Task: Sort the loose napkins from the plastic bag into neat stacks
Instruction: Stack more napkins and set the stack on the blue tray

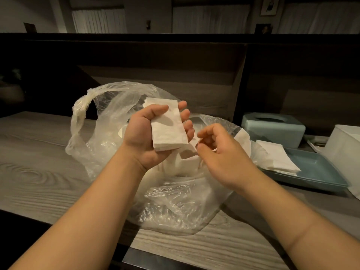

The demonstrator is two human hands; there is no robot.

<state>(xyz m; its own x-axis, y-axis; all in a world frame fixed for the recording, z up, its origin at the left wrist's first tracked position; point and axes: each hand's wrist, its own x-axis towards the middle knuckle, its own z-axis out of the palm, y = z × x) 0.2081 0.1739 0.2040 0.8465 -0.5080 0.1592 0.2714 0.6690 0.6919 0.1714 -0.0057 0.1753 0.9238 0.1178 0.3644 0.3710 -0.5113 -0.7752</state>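
While the left hand (155, 131) grips a stack (167, 125) at frame centre, its long axis running up-frame, the right hand (216, 151), loosely curled and holding nothing, hovers nearer the napkins (187, 152) in the bag (109, 106) just below-left of it.

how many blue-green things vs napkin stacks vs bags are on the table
blue-green things: 2, the tissue box and the tray
neat napkin stacks: 2, one in the left hand, one on the tray
plastic bags: 1
total: 5
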